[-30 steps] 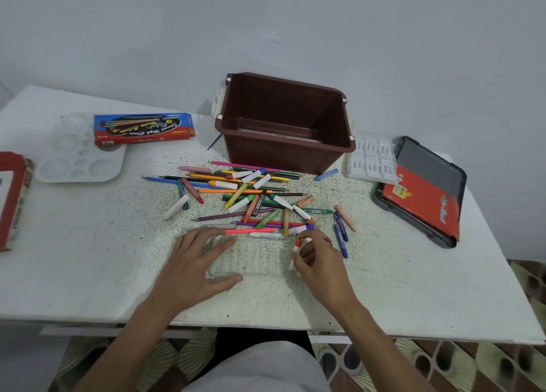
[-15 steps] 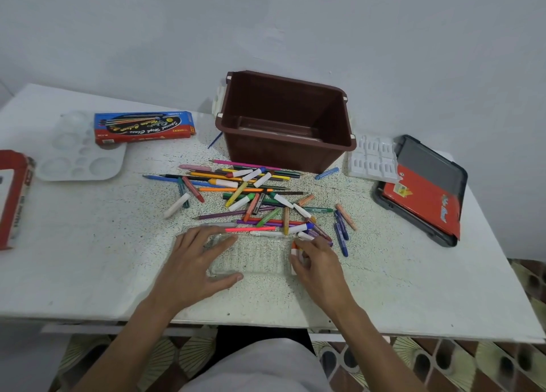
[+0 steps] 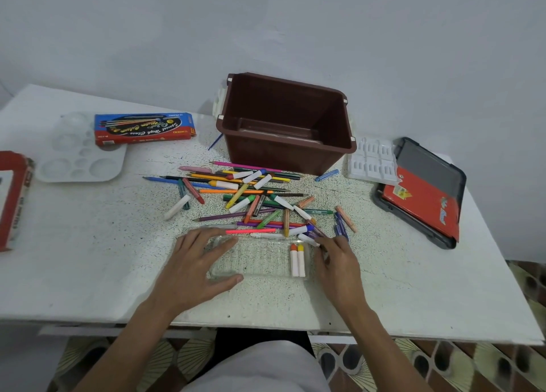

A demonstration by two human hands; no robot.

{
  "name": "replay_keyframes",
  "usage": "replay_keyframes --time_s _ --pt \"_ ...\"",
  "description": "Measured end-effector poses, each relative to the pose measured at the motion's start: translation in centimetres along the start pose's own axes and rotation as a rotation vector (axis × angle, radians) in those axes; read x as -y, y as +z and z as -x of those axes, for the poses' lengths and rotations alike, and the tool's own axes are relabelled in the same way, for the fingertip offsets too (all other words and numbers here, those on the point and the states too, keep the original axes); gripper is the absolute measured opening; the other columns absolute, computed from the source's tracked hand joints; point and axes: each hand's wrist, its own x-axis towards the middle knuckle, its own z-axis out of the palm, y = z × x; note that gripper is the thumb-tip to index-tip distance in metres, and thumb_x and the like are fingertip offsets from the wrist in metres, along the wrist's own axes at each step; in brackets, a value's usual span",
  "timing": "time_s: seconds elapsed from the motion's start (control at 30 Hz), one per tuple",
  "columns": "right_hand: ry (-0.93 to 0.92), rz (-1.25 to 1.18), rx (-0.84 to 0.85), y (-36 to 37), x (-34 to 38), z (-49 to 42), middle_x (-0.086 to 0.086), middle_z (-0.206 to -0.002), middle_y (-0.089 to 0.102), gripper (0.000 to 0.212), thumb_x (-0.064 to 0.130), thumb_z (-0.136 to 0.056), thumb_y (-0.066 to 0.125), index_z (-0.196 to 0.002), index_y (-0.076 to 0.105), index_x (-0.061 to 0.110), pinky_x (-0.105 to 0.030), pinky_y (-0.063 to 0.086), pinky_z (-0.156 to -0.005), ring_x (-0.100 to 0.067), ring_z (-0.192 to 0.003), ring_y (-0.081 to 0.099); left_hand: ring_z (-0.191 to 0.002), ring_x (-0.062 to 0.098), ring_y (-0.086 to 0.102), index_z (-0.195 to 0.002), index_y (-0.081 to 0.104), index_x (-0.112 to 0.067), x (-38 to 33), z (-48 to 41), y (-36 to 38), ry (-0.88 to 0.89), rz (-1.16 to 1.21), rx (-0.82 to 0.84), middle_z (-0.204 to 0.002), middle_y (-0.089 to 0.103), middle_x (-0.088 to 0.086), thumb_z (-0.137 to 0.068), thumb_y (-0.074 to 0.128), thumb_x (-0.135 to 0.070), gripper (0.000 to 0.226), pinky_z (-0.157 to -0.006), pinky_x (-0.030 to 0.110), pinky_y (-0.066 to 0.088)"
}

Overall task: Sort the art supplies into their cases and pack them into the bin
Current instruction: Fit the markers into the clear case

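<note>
A clear plastic tray lies on the white table in front of me. At its right end, side by side, lie two white markers: one orange-capped, one yellow-capped. My left hand rests spread over the tray's left end, thumb on the near side. My right hand sits at the tray's right end, its loosely curled fingertips at a purple-capped white marker. Beyond the tray spreads a mixed pile of markers, pencils and crayons. The empty brown bin stands behind the pile.
A blue and red pencil box and a white palette lie at the back left. A red box lies at the left edge. On the right are a white insert tray and a black case with a red cover.
My right hand laid the orange-capped marker in the tray beside the yellow-capped one and let go. It then moved right to the tray's end. My left hand has stayed on the tray.
</note>
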Motion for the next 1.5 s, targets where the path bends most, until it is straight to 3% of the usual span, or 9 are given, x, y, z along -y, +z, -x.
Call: replay_keyframes --time_s 0.4,0.6,0.73,0.83,0.97,1.27,1.5 --pt "-0.041 0.116 -0.006 0.0 -1.4 0.0 -0.003 -0.095 0.052 0.013 0.008 -0.090 0.065 -0.103 0.065 0.009 -0.027 0.043 -0.049 -0.017 -0.061 0.050 -0.119 0.020 0.047 -0.132 0.061 -0.025 0.0 -0.2 0.0 0.001 -0.018 -0.023 -0.130 0.052 -0.003 -0.097 0.042 -0.057 0.052 -0.093 0.038 0.039" --pt "0.024 -0.101 -0.087 -1.6 -0.1 -0.5 0.002 -0.091 0.060 0.017 0.005 -0.088 0.067 -0.104 0.066 0.012 -0.025 0.046 -0.061 -0.008 -0.071 0.056 -0.119 0.020 0.047 -0.131 0.062 -0.025 -0.1 -0.1 0.0 -0.001 -0.023 -0.015 -0.128 0.053 -0.002 -0.095 0.046 -0.056 0.050 -0.092 0.037 0.039" --pt "0.065 -0.329 -0.038 -2.8 1.1 -1.1 0.003 -0.094 0.065 0.025 0.000 -0.088 0.065 -0.103 0.066 0.021 -0.011 0.046 -0.067 -0.004 -0.081 0.061 -0.118 0.020 0.048 -0.131 0.062 -0.025 -0.2 -0.2 -0.1 -0.003 -0.025 -0.014 -0.128 0.053 -0.003 -0.095 0.045 -0.056 0.051 -0.093 0.036 0.038" --pt "0.086 -0.460 -0.008 -3.0 1.9 -1.3 0.002 -0.099 0.066 0.027 -0.005 -0.088 0.062 -0.099 0.067 0.020 -0.007 0.045 -0.072 -0.001 -0.088 0.062 -0.119 0.019 0.047 -0.131 0.062 -0.025 -0.2 -0.2 -0.2 -0.006 -0.024 -0.012 -0.128 0.053 -0.003 -0.095 0.045 -0.056 0.051 -0.093 0.035 0.038" --pt "0.095 -0.547 0.058 -2.8 2.1 -1.3 0.003 -0.096 0.066 0.019 -0.003 -0.089 0.064 -0.095 0.070 0.014 -0.012 0.047 -0.076 -0.005 -0.087 0.063 -0.119 0.019 0.046 -0.132 0.061 -0.026 -0.3 -0.2 -0.2 -0.012 -0.018 -0.003 -0.130 0.052 -0.005 -0.095 0.045 -0.056 0.050 -0.093 0.036 0.038" --pt "0.103 -0.578 0.224 -2.7 2.8 -1.6 0.007 -0.096 0.068 0.025 -0.001 -0.090 0.063 -0.100 0.061 0.023 -0.016 0.051 -0.079 -0.006 -0.089 0.064 -0.120 0.019 0.046 -0.132 0.061 -0.027 -0.1 -0.1 -0.1 -0.014 -0.026 0.002 -0.130 0.052 -0.004 -0.095 0.045 -0.057 0.050 -0.093 0.036 0.037" --pt "0.056 -0.522 0.311 -2.2 3.3 -1.9 0.008 -0.097 0.069 0.025 0.001 -0.090 0.065 -0.101 0.067 0.023 -0.021 0.053 -0.083 -0.007 -0.090 0.064 -0.120 0.019 0.047 -0.132 0.061 -0.027 0.0 -0.1 0.0 -0.016 -0.030 -0.002 -0.129 0.053 -0.004 -0.095 0.044 -0.057 0.050 -0.092 0.035 0.037"
